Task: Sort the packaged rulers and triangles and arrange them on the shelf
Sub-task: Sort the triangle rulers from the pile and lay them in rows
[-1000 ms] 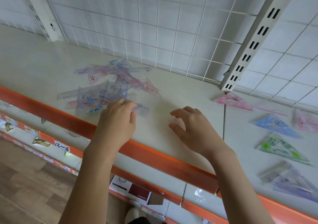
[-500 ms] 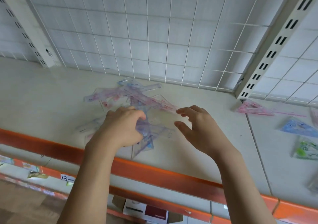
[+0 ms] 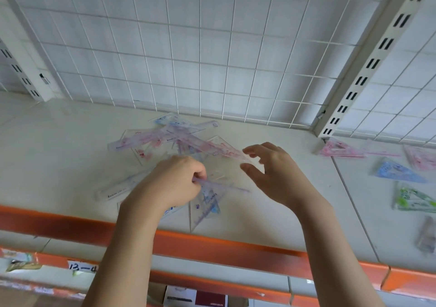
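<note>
At centre frame, the left hand (image 3: 175, 182) pinches a clear packaged triangle (image 3: 207, 200) lifted from the jumbled pile (image 3: 174, 139); the right hand (image 3: 273, 172), fingers spread and empty, should steady its far edge before carrying it to the sorted triangles (image 3: 398, 172) at right

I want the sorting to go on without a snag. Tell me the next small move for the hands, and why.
Probably lift the purple triangle clear and carry it right. The left hand already pinches its edge, one end raised off the shelf, over the mixed pile. The right hand hovers open beside it, ready to take the free end. Sorted triangles, such as the blue triangle, lie apart on the right.
</note>
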{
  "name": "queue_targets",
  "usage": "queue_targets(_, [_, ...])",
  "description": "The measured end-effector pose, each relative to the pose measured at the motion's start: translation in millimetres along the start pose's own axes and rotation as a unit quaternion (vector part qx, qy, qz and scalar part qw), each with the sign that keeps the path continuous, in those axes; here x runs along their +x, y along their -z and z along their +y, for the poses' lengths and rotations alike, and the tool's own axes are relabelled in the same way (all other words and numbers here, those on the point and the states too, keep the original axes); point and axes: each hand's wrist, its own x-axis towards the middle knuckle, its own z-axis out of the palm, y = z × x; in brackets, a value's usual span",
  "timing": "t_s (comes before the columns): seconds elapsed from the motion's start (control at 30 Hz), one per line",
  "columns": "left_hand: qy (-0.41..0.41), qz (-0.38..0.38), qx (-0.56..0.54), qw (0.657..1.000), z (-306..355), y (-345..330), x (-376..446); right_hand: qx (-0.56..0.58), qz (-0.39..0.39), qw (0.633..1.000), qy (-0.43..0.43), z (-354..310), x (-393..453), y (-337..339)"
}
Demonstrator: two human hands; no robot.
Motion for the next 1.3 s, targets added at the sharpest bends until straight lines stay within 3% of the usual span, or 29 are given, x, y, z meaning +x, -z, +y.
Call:
queue_targets(0.13, [0.021, 0.056, -0.040, 0.997, -8.6, 12.8, -9.1, -0.001, 0.001, 1.000, -0.001, -6.0, 21.0, 3.6])
queue_targets(0.37, [0.058, 0.157, -0.039, 0.985, -25.3, 35.5, -27.5, -0.011, -0.072, 0.997, 0.001, -26.5, 70.6, -20.9])
queue_targets(0.7, [0.082, 0.181, -0.064, 0.978, -33.2, 33.3, -21.8, -0.061, -0.115, 0.990, -0.058, -37.7, 97.5, -55.1])
queue_targets(1.07, [0.014, 0.196, -0.043, 0.980, -14.3, 19.1, 4.7, 0.067, -0.049, 0.994, -0.070, -17.1, 60.9, -18.9])
queue_targets(1.3, [-0.015, 0.250, -0.098, 0.963, 25.6, 3.4, 22.2, 0.137, 0.005, 0.981, -0.138, 27.3, 6.0, 22.4])
